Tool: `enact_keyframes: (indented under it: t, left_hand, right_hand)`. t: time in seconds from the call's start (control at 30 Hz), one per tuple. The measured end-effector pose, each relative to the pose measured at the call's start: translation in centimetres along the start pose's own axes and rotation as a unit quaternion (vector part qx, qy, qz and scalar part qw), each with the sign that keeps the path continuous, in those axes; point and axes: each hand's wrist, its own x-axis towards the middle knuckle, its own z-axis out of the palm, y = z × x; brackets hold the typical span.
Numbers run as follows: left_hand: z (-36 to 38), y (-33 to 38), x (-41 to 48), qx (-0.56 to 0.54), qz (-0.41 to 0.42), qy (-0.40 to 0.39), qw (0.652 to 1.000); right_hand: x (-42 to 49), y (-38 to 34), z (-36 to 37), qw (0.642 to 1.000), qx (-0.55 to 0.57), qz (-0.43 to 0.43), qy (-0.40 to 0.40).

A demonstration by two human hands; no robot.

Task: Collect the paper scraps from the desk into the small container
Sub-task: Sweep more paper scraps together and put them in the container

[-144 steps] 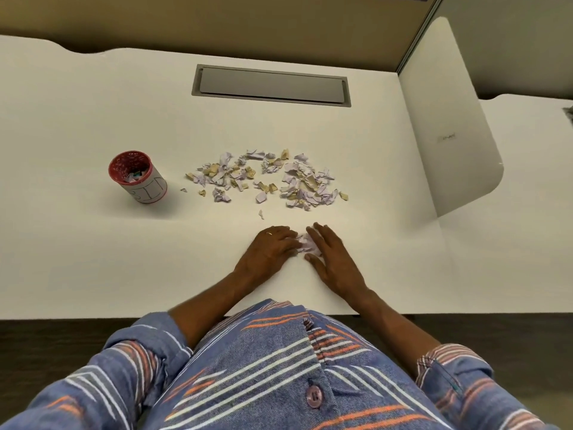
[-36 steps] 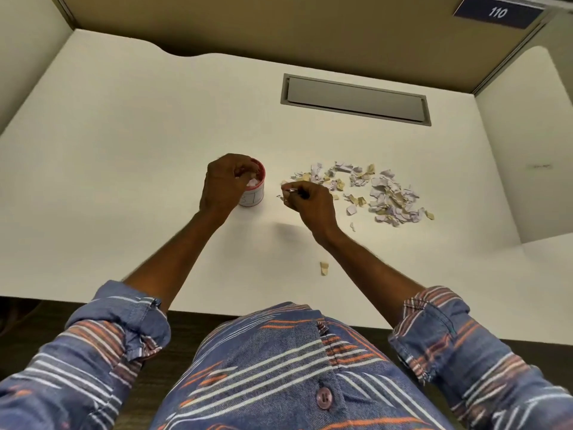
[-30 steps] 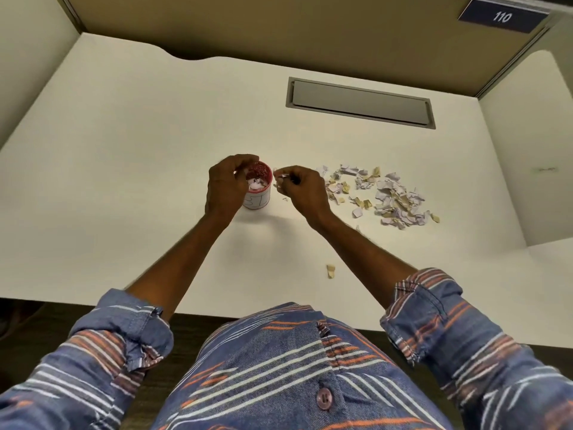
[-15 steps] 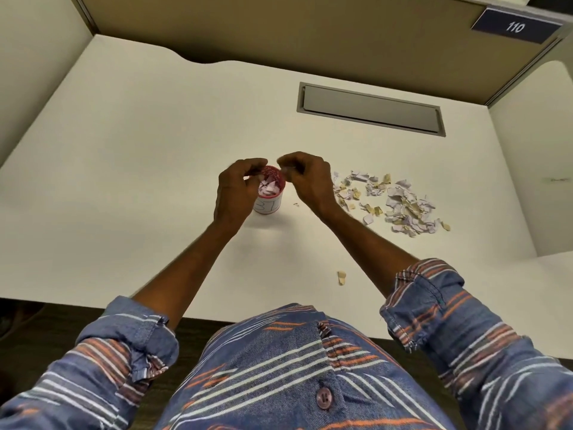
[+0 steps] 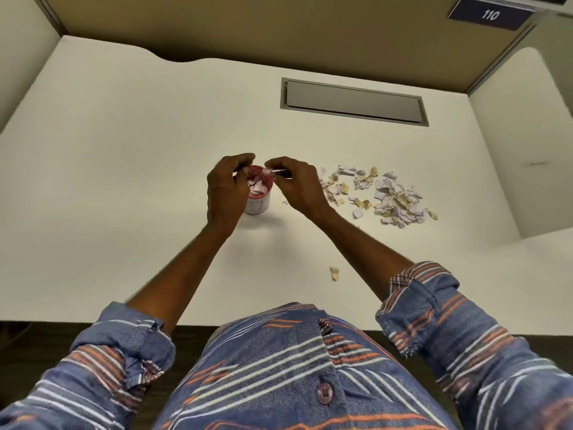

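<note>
A small white container [image 5: 259, 203] with a red rim stands on the white desk [image 5: 124, 181] and holds pale paper scraps. My left hand [image 5: 224, 189] wraps around its left side. My right hand [image 5: 297, 184] hovers at the container's right rim, fingers pinched on a pale paper scrap [image 5: 274, 172] over the opening. A pile of purple and tan paper scraps [image 5: 381, 193] lies to the right of my right hand. One tan scrap [image 5: 334, 273] lies alone nearer the desk's front edge. A tiny scrap [image 5: 284, 202] sits beside the container.
A grey cable hatch [image 5: 353, 102] is set into the desk behind the pile. White partition panels [image 5: 508, 144] stand at the right and far left. A dark sign reading 110 [image 5: 490, 14] hangs at the top right.
My right hand has carried a pinched scrap from the pile's edge leftward to over the container's mouth. My left hand has stayed on the container. The head view has shifted slightly.
</note>
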Motion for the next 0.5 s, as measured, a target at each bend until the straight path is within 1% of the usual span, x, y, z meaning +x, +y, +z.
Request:
enact_keyframes:
  t: [0.1, 0.17, 0.27, 0.33, 0.4, 0.43, 0.5]
  left_hand:
    - [-0.2, 0.0, -0.1, 0.003, 0.000, 0.002, 1.000]
    - [-0.4, -0.1, -0.1, 0.004, 0.003, 0.002, 1.000]
    - [-0.4, -0.3, -0.2, -0.002, 0.007, -0.001, 1.000]
    - [-0.2, -0.2, -0.4, -0.004, 0.014, -0.007, 1.000]
    - [0.3, 0.0, -0.9, -0.005, 0.036, -0.021, 0.999]
    - [0.7, 0.1, -1.2, -0.007, 0.049, -0.032, 0.998]
    - [1.7, 0.3, -2.1, -0.020, 0.065, -0.061, 0.996]
  right_hand:
    - [0.1, -0.4, 0.3, 1.000, -0.015, -0.022, -0.005]
    - [-0.1, 0.0, 0.0, 0.999, -0.002, -0.031, 0.027]
    - [-0.9, 1.6, -1.2, 0.996, 0.035, -0.012, 0.076]
    - [-2.6, 3.5, -2.0, 0.996, 0.000, -0.033, 0.079]
    - [-5.6, 6.2, -2.7, 0.993, -0.078, -0.080, 0.045]
    - [-7.3, 7.8, -3.0, 0.986, -0.131, -0.105, 0.012]
    - [-10.7, 11.2, -3.9, 0.957, -0.239, -0.149, -0.069]
